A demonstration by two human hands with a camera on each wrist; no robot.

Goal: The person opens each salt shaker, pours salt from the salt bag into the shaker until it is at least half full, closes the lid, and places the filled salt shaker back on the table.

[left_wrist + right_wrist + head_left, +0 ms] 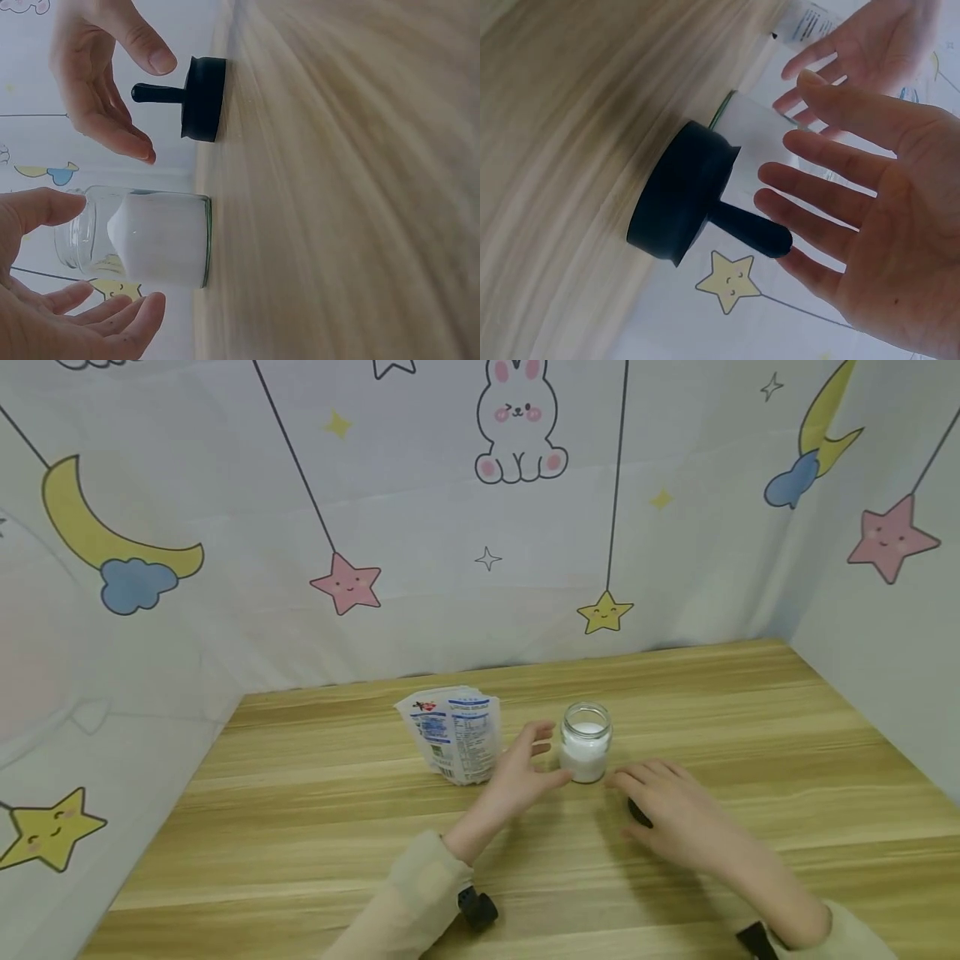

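Observation:
A glass jar (pixel 585 752) partly filled with white powder stands upright on the table, its mouth uncovered. My left hand (pixel 521 772) is beside the jar, fingers spread and loosely bent; the left wrist view shows thumb and fingers on either side of it, with contact unclear. To the right, my right hand (pixel 682 818) hovers over a black lid (pixel 204 99) with a knob handle, mostly hidden under the hand in the head view. In the right wrist view the fingers (pixel 817 206) are extended around the handle (pixel 750 229), not gripping it.
A white printed pouch (pixel 461 739) stands left of the jar, just behind my left hand. The wooden table (pixel 300 827) ends at a cloth backdrop (pixel 450 510) with cartoon stars and moons. A black wrist camera (pixel 477 908) sits at my left sleeve.

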